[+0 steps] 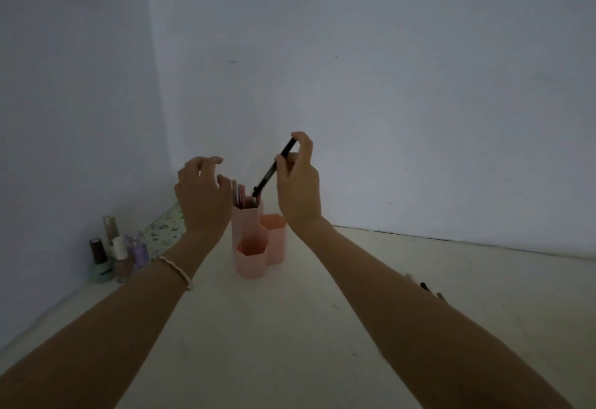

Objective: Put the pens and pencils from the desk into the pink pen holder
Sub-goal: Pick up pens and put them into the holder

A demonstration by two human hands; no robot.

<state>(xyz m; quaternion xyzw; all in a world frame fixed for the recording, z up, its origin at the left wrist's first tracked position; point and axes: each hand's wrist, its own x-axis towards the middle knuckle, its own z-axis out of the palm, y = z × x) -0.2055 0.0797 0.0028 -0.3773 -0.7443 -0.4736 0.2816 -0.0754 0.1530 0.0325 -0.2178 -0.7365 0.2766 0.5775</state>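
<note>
Over the holder's (248,234) tallest cup, right hand (298,183) pinches a black pen (272,170), tip at the rim; left hand (201,192) hovers beside it, fingers spread, holding nothing.

Just the one head-worn wide-angle cam here, so there's no second view to overlap with. It looks forward and slightly down from above the desk (290,328), facing the wall (387,54) at 12 o'clock, room corner around 10. Both forearms stretch in from 6, so it's pretty close, arm's reach.
</note>
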